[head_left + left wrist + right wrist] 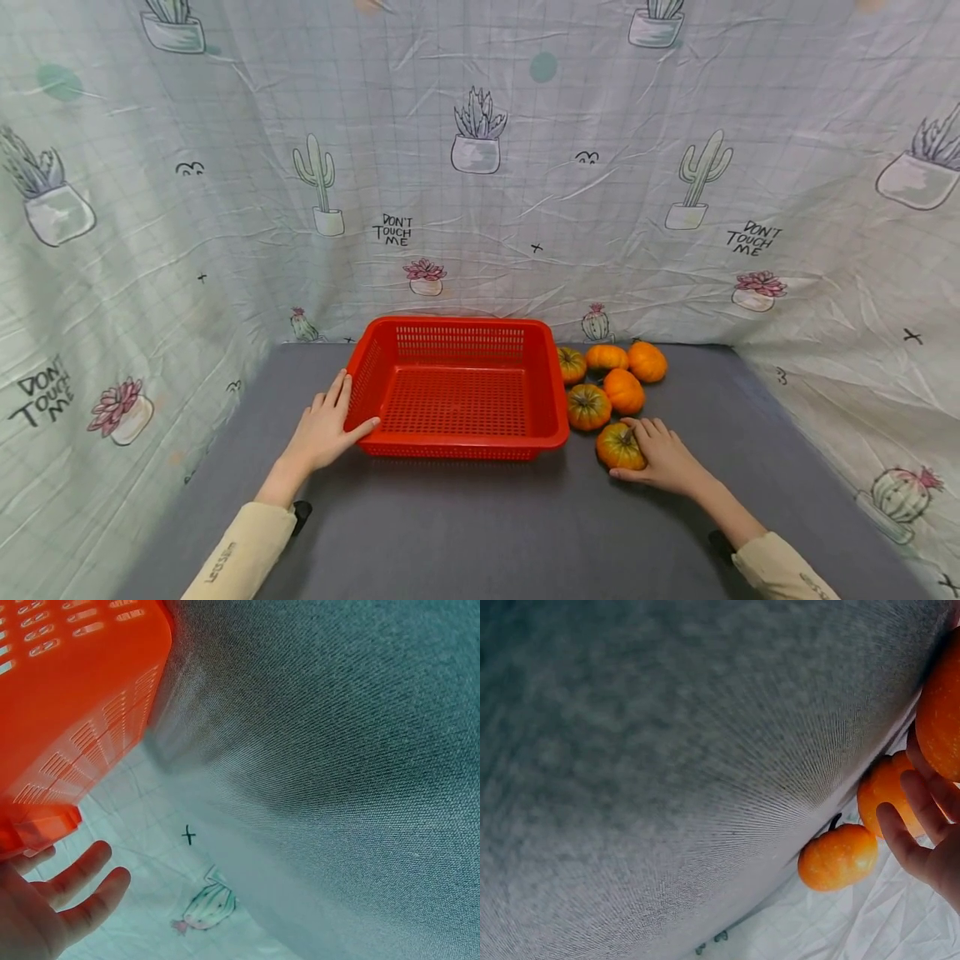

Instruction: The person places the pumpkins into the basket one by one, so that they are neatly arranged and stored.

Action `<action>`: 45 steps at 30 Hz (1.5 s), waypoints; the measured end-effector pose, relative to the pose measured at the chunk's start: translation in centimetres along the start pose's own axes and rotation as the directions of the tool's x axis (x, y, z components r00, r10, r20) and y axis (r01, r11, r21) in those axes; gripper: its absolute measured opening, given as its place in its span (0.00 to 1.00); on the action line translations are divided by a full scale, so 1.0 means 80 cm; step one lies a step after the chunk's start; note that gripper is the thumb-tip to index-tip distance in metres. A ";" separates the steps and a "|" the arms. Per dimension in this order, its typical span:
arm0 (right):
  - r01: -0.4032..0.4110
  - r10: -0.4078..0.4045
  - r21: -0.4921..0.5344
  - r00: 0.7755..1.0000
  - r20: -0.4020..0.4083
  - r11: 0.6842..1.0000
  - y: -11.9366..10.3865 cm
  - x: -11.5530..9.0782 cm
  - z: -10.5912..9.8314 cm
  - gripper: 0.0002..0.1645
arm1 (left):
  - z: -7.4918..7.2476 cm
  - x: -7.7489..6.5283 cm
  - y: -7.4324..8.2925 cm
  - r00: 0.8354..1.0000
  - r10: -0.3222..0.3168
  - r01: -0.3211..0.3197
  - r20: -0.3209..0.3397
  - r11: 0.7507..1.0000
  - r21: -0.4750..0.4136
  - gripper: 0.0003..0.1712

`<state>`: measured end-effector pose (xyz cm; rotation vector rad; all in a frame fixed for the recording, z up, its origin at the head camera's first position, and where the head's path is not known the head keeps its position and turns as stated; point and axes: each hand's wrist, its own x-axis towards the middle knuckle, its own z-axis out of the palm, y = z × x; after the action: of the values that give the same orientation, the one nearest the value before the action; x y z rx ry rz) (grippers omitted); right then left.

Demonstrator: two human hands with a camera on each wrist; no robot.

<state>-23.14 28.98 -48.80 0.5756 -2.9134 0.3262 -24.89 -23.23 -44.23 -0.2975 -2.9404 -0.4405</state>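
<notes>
Seen from the head, a red basket (pixel 457 447) sits by the far edge of the grey bench (pixel 450 525), a little left of its middle. The left hand (pixel 321 431) rests on the basket's left rim by the near corner, its grip slack, fingers fairly straight. Over to the right, the right hand (pixel 666 458) has its grip around a pumpkin (pixel 619 447); five other pumpkins (pixel 624 392) cluster past it, towards the bench's far right corner. From the left wrist, spread fingers show by the rim. From the right wrist, fingertips lie against the gripped pumpkin, with two more beyond.
</notes>
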 end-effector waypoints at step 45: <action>0.124 -0.117 0.016 0.964 -0.238 0.992 -0.048 0.020 -0.042 0.50 | -0.002 -0.003 0.003 0.999 0.026 -0.027 -0.023 0.999 -0.019 0.47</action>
<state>-22.73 25.72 -44.57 0.6656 -2.6366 0.3950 -24.57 -23.13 -44.05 -0.3312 -2.9083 -0.4663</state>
